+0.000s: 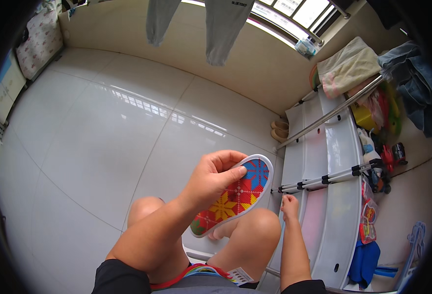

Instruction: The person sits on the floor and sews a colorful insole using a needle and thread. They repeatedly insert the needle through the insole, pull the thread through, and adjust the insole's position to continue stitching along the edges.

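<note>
An embroidered shoe insole (238,193) with a white edge and blue, red, yellow and green star patterns is gripped near its upper end by my left hand (216,174), thumb on the patterned face. It is tilted above my knees. My right hand (289,206) is raised at the right, apart from the insole, its fingers curled together; whether a needle or thread is between them cannot be seen. Colored thread strands (201,270) lie across my lap, beside a white card with holes (240,275).
A white shelf rack (313,147) with metal poles stands close on my right, with toys, bags and blue cloth on its far side. Tan shoes (279,131) sit by its far end. Grey trousers (225,29) hang ahead, before a barred window.
</note>
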{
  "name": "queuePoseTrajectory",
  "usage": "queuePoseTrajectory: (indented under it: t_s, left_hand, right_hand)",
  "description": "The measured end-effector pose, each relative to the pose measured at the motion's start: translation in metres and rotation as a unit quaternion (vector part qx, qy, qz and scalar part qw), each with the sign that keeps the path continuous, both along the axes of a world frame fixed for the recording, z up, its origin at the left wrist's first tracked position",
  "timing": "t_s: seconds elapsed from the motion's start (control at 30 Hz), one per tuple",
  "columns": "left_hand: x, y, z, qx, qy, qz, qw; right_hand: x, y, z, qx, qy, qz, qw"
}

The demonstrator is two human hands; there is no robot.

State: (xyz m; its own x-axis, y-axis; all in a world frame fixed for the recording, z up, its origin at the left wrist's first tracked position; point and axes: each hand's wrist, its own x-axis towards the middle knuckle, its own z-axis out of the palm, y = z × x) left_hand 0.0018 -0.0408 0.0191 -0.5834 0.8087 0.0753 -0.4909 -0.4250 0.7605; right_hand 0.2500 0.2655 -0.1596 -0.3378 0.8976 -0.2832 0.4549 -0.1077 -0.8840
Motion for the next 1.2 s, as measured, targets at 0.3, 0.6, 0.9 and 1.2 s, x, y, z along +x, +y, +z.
queuePoseTrajectory:
  t_s: [0.3,0.6,0.9,1.2]
  left_hand:
    - [0.002,0.002,-0.004,0.033,-0.040,-0.009,0.999]
    - [-0.005,-0.001,-0.008,0.129,-0.188,-0.160,0.960]
    - [-0.003,0.012,-0.025,0.258,-0.242,-0.287,0.890]
    - [-0.007,0.013,-0.039,0.289,-0.290,-0.344,0.845]
  right_hand:
    - [0.034,0.020,-0.052,-0.050,-0.138,-0.031,0.989]
    - [-0.050,-0.043,0.095,0.177,0.135,0.027,0.974]
    - [-0.141,-0.194,0.234,0.355,0.357,0.258,0.825]
    - [-0.148,-0.196,0.212,0.395,0.326,0.308,0.801]
